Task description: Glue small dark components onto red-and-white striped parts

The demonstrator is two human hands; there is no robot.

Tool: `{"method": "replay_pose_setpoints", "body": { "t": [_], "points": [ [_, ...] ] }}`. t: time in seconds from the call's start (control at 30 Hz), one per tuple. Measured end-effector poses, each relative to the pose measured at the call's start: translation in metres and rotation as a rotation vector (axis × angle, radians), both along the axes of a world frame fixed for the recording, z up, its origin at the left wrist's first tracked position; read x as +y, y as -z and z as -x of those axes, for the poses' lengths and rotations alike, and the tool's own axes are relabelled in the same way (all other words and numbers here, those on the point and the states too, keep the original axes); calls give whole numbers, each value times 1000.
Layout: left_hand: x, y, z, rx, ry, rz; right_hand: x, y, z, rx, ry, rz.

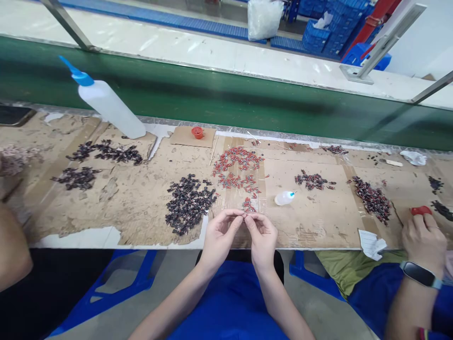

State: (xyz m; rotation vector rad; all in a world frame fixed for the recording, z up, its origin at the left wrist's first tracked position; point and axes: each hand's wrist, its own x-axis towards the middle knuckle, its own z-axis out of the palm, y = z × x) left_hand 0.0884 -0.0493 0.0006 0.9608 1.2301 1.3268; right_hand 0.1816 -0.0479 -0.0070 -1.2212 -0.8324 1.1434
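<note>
My left hand (223, 234) and my right hand (261, 236) meet fingertip to fingertip over the bench's near edge. Both are closed in a pinch, and whatever sits between the fingertips is too small to make out. Just beyond them lies a spread of small red-and-dark parts (235, 163), with a small cluster of the same parts (248, 204) close to my fingertips. To the left is a heap of small black parts (187, 203). A small white bottle with a blue tip (284, 198) lies on its side to the right.
Worn cardboard (141, 208) covers the bench. A large blue-capped squeeze bottle (109, 106) and a red cup (197, 132) are at the back. More piles (371, 200) lie right. A co-worker's hand (424, 236) holds something red; another person's arm (12, 250) is left.
</note>
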Motion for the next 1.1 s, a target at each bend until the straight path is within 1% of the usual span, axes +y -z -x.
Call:
{"method": "replay_pose_setpoints", "body": {
  "t": [0.07, 0.13, 0.2, 0.27, 0.33, 0.43, 0.5, 0.6, 0.67, 0.8, 0.93, 1.1],
  "points": [
    [-1, 2, 7, 53, 43, -18, -1, 1, -2, -44, -53, 18],
    [-1, 5, 17, 176, 41, -73, -2, 4, -7, -112, -98, 15],
    [-2, 11, 25, 396, 10, -169, -4, 10, -14, -207, -81, 22],
    [-3, 20, 31, 648, 7, -274, -5, 16, -23, -305, -17, 52],
    [-4, 31, 31, 833, 46, -342, -7, 21, -30, -369, 8, 72],
    [-4, 44, 26, 950, 80, -366, -8, 23, -36, -401, -53, 83],
    [-3, 48, 22, 965, 76, -372, -9, 23, -35, -386, -106, 92],
    [0, 48, 20, 909, 97, -394, -9, 22, -31, -342, -91, 123],
    [1, 45, 20, 854, 120, -401, -9, 21, -30, -313, -83, 139],
    [2, 41, 23, 792, 119, -405, -8, 16, -29, -289, -143, 107],
    [1, 36, 24, 774, 121, -428, -6, 14, -27, -288, -155, 88],
    [0, 30, 24, 759, 151, -380, -5, 15, -26, -328, -159, 87]
  ]
}}
